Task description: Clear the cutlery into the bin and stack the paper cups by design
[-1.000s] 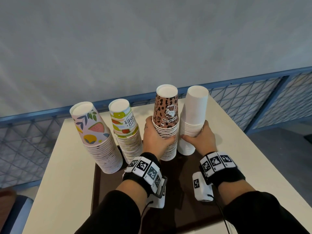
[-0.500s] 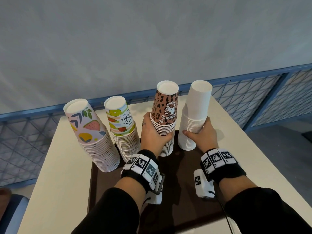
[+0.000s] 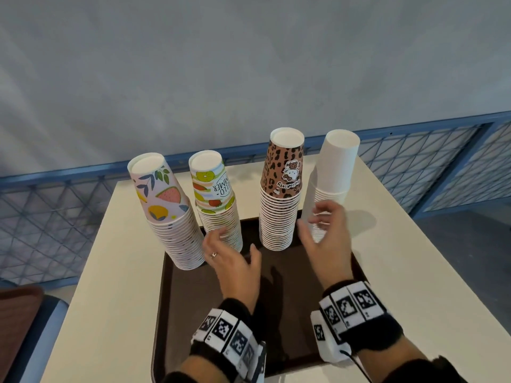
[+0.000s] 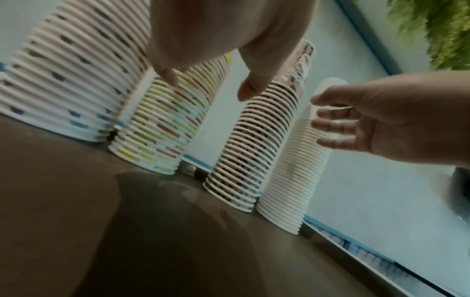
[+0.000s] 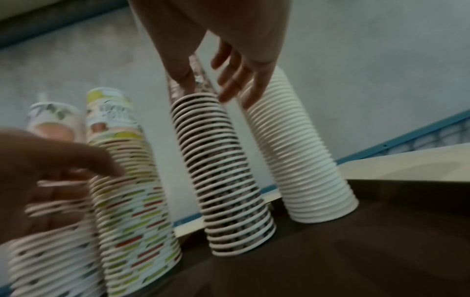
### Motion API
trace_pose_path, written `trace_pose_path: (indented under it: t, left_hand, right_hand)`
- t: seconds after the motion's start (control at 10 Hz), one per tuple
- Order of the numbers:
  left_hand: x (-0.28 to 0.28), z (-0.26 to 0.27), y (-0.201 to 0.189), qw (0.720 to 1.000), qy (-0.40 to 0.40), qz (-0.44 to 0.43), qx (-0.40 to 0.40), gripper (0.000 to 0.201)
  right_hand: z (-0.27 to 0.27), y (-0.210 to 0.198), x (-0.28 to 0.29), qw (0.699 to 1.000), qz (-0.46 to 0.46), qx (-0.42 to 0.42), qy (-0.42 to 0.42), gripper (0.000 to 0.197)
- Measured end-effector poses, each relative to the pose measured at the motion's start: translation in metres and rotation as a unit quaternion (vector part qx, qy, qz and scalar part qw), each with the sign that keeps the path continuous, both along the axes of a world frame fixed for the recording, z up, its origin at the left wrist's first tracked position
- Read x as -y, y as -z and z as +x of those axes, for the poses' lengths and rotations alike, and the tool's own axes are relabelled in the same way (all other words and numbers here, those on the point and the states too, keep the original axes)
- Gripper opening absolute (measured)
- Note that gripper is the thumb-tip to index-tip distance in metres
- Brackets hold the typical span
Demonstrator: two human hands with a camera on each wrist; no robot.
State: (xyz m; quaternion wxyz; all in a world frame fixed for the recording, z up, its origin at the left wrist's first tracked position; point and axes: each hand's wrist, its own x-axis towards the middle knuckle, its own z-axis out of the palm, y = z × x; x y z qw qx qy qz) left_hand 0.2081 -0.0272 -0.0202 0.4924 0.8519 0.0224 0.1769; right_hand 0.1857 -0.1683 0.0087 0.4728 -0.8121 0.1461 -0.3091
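Four upside-down cup stacks stand along the far edge of a brown tray [image 3: 193, 313]: pink fruit-print [image 3: 171, 217], "Hello Summer" [image 3: 218, 214], leopard-print [image 3: 280, 205] and plain white [image 3: 331, 183]. My left hand [image 3: 232, 255] hovers open in front of the "Hello Summer" stack [image 4: 165, 128], with its fingertips by that stack's rims; whether they touch is unclear. My right hand [image 3: 323, 230] is open with spread fingers just in front of the white stack [image 5: 305, 160], and holds nothing. The leopard stack [image 5: 223, 170] stands free between the hands. No cutlery shows.
The tray lies on a cream table [image 3: 110, 272] with edges close on the left and right. A blue mesh railing [image 3: 414, 161] and a grey wall stand behind it. A reddish tray [image 3: 16, 313] sits low at the left.
Both hands let go: the left came off the leopard stack and moved left toward the "Hello Summer" stack. The right released the white stack and drew back a little.
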Motion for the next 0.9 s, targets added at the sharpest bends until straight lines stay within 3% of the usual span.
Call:
trace_pose_path:
  t: [0.1,0.2,0.3,0.6,0.8,0.9]
  left_hand:
    - [-0.005,0.012,-0.006,0.999,0.000,-0.038,-0.034,0.078]
    - [-0.013,0.032,-0.009,0.996,0.017,-0.061,-0.058,0.076]
    - [-0.017,0.048,-0.008,0.995,0.004,-0.057,-0.076,0.067]
    - [-0.006,0.052,-0.015,0.991,-0.002,-0.066,-0.114,0.079]
    - [-0.016,0.039,-0.015,0.988,0.016,-0.067,-0.136,0.078]
    - [-0.022,0.017,-0.018,0.983,0.040,-0.077,-0.160,0.077]
  right_hand:
    - [0.016,0.012,-0.012,0.993,0.000,-0.086,-0.083,0.064]
    - [0.034,0.015,-0.013,0.988,0.000,-0.136,-0.079,0.075]
    - [0.044,0.011,-0.015,0.984,-0.015,-0.168,-0.056,0.072]
    - [0.043,0.009,-0.028,0.986,-0.025,-0.162,-0.028,0.066]
    - [0.025,0.007,-0.020,0.983,-0.001,-0.176,-0.058,0.081]
    - [-0.001,0.000,-0.020,0.978,0.031,-0.194,-0.078,0.078]
